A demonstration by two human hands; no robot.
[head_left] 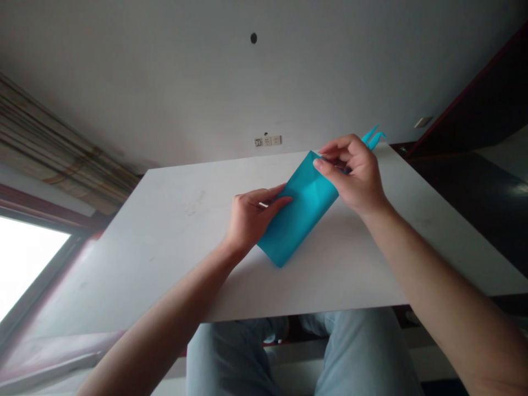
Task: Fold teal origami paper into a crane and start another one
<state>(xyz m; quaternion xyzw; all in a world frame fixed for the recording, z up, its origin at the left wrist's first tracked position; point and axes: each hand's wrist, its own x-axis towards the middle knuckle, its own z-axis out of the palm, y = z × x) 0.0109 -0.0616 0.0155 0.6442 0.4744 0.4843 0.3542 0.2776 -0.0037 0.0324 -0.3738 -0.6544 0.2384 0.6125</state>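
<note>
Folded teal paper (one corner hidden)

1 L hand, 1 R hand, 1 teal paper pc (folded), 1 table, 1 socket strip

Folded turquoise rect. paper sheet logged as unpatterned. White rect. tabletop noted as plain, w/ faint grey smudges. Woven curtain recorded as beige/brown striped. Pale-blue denim jeans listed as faded.
</note>
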